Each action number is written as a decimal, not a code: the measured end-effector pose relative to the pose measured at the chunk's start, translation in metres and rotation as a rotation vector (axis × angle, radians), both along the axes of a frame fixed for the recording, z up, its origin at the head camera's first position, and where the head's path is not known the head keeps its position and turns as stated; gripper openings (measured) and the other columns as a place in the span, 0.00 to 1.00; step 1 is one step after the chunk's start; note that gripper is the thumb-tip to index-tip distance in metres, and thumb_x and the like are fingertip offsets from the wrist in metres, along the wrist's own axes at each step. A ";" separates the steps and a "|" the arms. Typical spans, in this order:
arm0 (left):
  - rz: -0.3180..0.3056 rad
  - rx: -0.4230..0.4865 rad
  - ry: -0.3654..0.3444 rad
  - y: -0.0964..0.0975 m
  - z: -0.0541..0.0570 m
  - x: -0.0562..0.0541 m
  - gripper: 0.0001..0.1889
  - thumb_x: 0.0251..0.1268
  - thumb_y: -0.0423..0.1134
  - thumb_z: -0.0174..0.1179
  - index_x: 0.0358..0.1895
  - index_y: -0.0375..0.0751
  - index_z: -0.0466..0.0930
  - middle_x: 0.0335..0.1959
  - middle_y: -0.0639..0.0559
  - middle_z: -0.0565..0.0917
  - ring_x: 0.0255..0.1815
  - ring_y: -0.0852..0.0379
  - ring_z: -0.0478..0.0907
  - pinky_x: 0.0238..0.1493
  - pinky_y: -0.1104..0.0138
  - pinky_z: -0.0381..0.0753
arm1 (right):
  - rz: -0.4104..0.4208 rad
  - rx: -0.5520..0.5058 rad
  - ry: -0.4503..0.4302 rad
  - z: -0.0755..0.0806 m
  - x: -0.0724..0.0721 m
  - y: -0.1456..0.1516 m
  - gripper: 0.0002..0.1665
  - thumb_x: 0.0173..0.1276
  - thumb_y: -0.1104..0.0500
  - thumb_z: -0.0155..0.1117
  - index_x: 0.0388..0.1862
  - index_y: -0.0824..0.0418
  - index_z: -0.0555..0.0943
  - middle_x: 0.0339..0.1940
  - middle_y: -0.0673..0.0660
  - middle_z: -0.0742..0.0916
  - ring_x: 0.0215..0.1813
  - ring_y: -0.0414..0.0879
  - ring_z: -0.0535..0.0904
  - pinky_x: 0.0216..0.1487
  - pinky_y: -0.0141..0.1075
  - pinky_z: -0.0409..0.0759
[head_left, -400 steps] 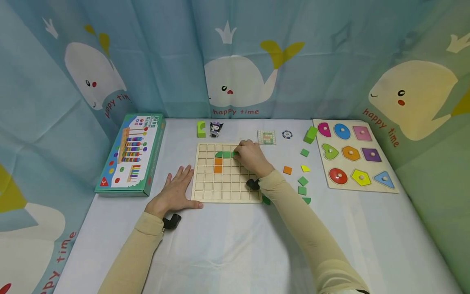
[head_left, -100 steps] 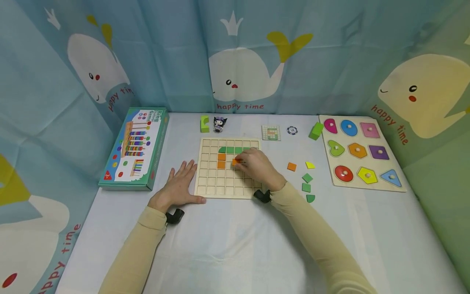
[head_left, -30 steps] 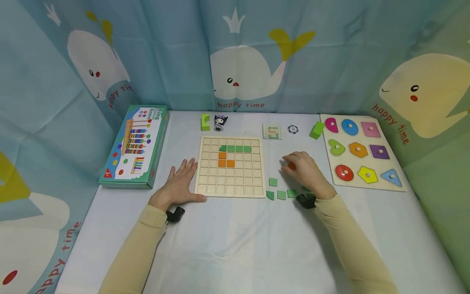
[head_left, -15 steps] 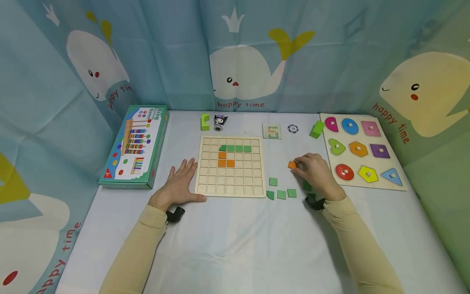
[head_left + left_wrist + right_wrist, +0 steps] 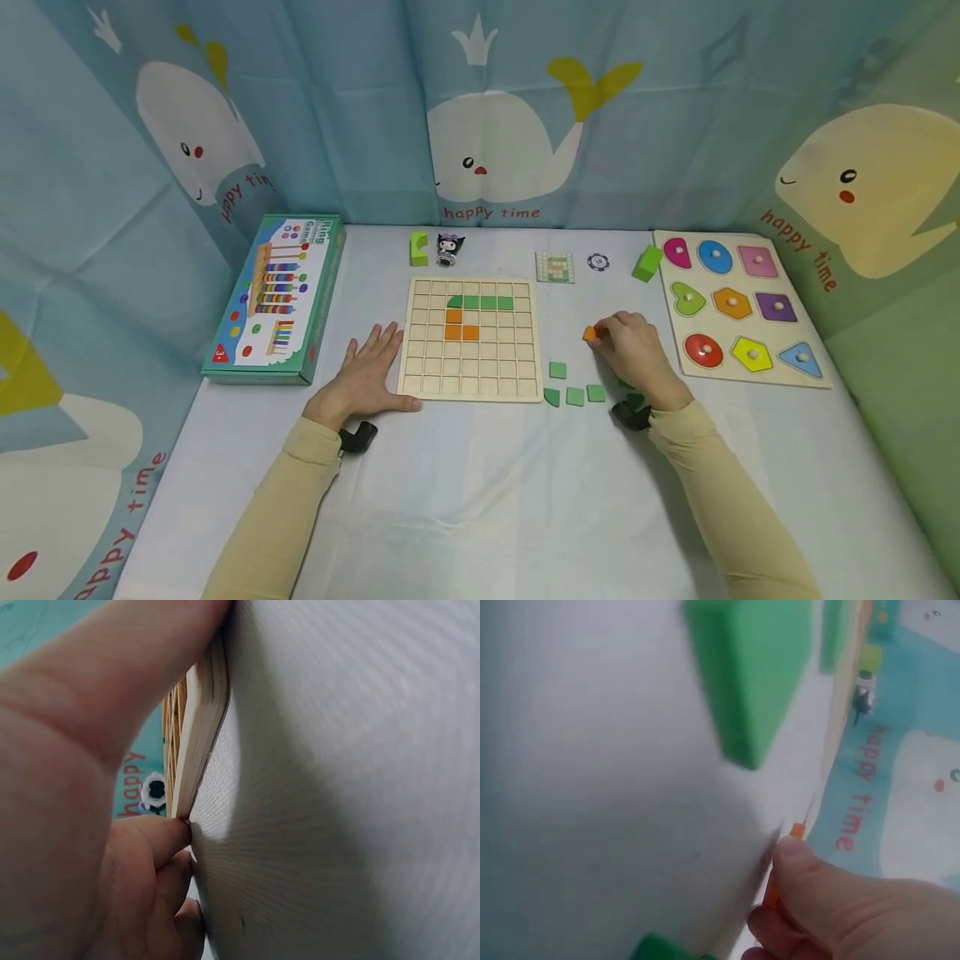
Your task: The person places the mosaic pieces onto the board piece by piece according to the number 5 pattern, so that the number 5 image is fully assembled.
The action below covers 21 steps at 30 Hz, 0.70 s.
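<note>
My left hand [image 5: 363,379] lies flat with spread fingers at the left edge of the wooden grid board [image 5: 480,367], thumb by its near corner. On the board sit a green row [image 5: 487,302], rounded at its left end, and several orange squares [image 5: 453,332] below that end. Right of the board, my right hand [image 5: 633,350] pinches an orange tile [image 5: 590,333] between thumb and fingers. In the right wrist view the orange tile [image 5: 771,889] shows at the thumb tip. Green tiles [image 5: 575,397] lie between the board and this hand; others are partly hidden under its wrist.
A pattern card [image 5: 555,267], a chip [image 5: 597,262] and a green block [image 5: 647,264] lie behind. A shape puzzle board [image 5: 742,308] is at right. At left is a boxed ring game [image 5: 273,300]; a small figurine [image 5: 448,249] and a notched green block [image 5: 418,249] stand at the back.
Since the oldest frame, the board's green row has lengthened and a third orange square has joined. Lately the right hand has taken hold of another orange tile; the left hand stays put.
</note>
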<state>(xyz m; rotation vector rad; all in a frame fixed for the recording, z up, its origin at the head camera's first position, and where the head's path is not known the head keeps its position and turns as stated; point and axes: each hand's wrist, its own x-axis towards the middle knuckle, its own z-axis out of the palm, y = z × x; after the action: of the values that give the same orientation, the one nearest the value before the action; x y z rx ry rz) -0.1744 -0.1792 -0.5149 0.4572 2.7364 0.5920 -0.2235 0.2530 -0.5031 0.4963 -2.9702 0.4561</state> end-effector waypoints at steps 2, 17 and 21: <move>0.001 0.005 0.004 0.000 0.001 0.000 0.67 0.43 0.69 0.70 0.78 0.35 0.42 0.79 0.43 0.39 0.78 0.45 0.30 0.71 0.43 0.29 | 0.005 -0.014 0.004 0.002 0.000 -0.002 0.16 0.64 0.62 0.70 0.45 0.74 0.82 0.41 0.67 0.84 0.44 0.62 0.76 0.49 0.54 0.74; 0.001 0.002 0.001 0.000 -0.001 -0.001 0.67 0.43 0.69 0.70 0.78 0.35 0.42 0.79 0.44 0.39 0.78 0.45 0.30 0.71 0.43 0.29 | 0.174 -0.070 0.032 0.016 -0.006 -0.043 0.12 0.62 0.65 0.71 0.42 0.72 0.85 0.39 0.63 0.87 0.43 0.58 0.78 0.49 0.50 0.77; -0.003 0.004 0.007 0.000 0.000 0.000 0.67 0.42 0.68 0.71 0.78 0.34 0.42 0.79 0.43 0.39 0.78 0.44 0.30 0.71 0.43 0.30 | 0.220 -0.075 0.038 0.020 -0.007 -0.056 0.12 0.63 0.63 0.71 0.42 0.71 0.85 0.38 0.62 0.87 0.42 0.56 0.78 0.46 0.47 0.77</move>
<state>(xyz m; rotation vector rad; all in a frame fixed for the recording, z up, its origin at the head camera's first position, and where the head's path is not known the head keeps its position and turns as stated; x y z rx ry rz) -0.1748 -0.1797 -0.5144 0.4646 2.7410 0.5968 -0.2309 0.1969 -0.4833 0.8183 -2.8615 0.5677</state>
